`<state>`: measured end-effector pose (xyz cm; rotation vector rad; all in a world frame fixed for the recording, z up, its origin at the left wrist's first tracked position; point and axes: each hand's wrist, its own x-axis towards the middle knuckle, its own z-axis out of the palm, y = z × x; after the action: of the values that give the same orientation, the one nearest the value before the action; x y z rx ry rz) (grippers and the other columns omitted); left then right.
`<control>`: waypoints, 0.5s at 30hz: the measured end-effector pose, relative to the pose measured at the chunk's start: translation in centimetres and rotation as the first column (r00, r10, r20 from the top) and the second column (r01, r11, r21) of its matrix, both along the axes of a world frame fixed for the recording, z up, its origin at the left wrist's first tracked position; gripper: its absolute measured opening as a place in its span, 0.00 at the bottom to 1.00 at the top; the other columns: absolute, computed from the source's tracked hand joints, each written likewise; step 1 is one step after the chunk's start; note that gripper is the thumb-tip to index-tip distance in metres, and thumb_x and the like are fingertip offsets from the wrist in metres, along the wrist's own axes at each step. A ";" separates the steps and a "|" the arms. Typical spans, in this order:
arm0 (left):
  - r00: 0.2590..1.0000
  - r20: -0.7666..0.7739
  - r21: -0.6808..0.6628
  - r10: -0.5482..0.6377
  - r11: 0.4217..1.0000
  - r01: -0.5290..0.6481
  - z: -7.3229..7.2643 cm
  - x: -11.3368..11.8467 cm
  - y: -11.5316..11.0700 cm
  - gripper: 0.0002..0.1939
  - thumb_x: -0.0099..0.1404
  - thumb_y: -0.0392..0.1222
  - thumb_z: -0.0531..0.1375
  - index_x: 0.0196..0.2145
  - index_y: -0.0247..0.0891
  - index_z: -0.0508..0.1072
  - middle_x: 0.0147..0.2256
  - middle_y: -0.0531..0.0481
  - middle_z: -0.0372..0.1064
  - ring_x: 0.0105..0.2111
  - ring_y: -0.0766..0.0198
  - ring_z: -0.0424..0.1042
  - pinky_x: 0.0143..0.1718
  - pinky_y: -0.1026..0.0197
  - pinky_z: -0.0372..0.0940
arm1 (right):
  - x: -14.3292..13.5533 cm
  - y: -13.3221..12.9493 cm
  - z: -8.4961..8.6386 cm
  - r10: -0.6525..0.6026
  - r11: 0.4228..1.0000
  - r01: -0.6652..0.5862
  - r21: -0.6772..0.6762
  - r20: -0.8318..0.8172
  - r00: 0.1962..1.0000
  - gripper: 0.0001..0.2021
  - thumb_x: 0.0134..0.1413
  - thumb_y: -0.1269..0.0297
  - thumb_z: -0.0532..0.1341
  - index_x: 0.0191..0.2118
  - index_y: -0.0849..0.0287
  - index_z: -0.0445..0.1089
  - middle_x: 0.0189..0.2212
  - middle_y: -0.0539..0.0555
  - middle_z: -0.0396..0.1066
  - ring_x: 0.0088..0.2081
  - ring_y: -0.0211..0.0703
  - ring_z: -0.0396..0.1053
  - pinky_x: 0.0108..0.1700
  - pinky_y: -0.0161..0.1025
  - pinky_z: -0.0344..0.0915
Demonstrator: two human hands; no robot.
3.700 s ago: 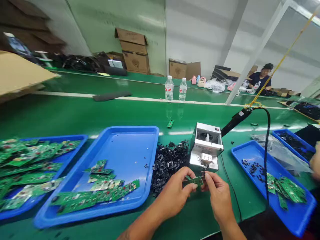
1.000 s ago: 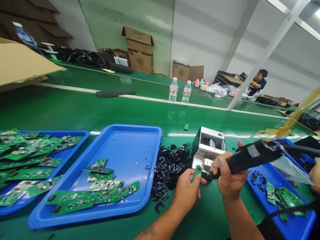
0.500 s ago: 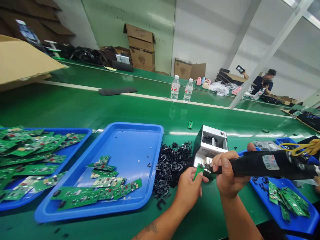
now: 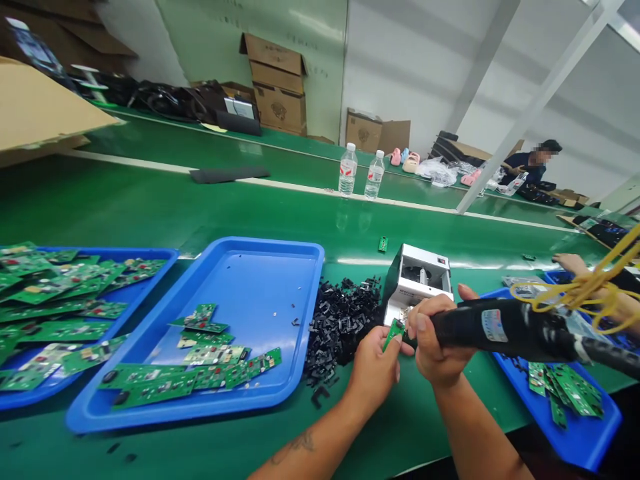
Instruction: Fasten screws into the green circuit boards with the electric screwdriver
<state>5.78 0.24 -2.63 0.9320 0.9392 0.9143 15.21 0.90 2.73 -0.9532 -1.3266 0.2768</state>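
Note:
My left hand (image 4: 376,363) pinches a small green circuit board (image 4: 393,333) between thumb and fingers. A black electric screwdriver (image 4: 480,328) lies nearly level in my right hand (image 4: 440,337), which is wrapped round its front end. Its tip points at the board, but my fingers hide whether they touch. Just behind both hands stands a white and black screw feeder (image 4: 425,267). Left of my left hand is a heap of small black plastic clips (image 4: 340,323).
A blue tray (image 4: 200,267) with several circuit boards lies left, beside a fuller blue tray (image 4: 173,257). Another blue tray (image 4: 590,443) is at the right, near another person's hand (image 4: 573,263). Yellow coiled cord (image 4: 600,283) hangs over the screwdriver. Two water bottles (image 4: 348,172) stand behind.
The screwdriver and my right hand have shifted slightly left, and the yellow cord hangs further into view. Another person's hand has appeared at the right. The far person has lowered a raised arm.

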 end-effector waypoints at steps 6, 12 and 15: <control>1.000 0.000 -0.031 -0.004 0.999 0.004 -0.2 0.0 0.2 0.15 0.64 0.51 0.59 0.36 0.36 0.67 0.30 0.47 0.78 0.13 0.73 0.59 0.15 0.66 0.51 | 0.6 -0.4 1.4 -0.054 0.978 0.077 0.196 -0.120 0.991 0.35 0.62 0.66 0.61 0.69 0.45 0.45 0.26 0.41 0.64 0.20 0.35 0.63 0.26 0.39 0.68; 1.000 0.003 -0.040 -0.017 0.999 0.017 -0.4 -0.1 0.2 0.14 0.64 0.51 0.59 0.37 0.36 0.67 0.32 0.45 0.79 0.13 0.74 0.58 0.15 0.67 0.51 | 1.8 0.3 0.2 -0.071 0.979 0.069 0.190 0.001 0.998 0.33 0.60 0.67 0.65 0.66 0.50 0.51 0.26 0.42 0.67 0.21 0.35 0.66 0.28 0.39 0.70; 0.999 0.015 -0.060 -0.029 0.998 0.030 -0.3 -0.3 0.3 0.14 0.63 0.51 0.59 0.37 0.36 0.66 0.32 0.45 0.79 0.12 0.75 0.57 0.14 0.67 0.50 | 1.6 0.7 0.1 -0.024 0.996 0.033 0.082 -0.102 0.995 0.32 0.60 0.68 0.64 0.67 0.50 0.52 0.26 0.41 0.66 0.20 0.33 0.64 0.25 0.36 0.67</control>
<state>5.52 0.54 -2.97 0.8849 0.9344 0.8621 16.80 1.55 2.80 -0.8765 -1.2223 0.2428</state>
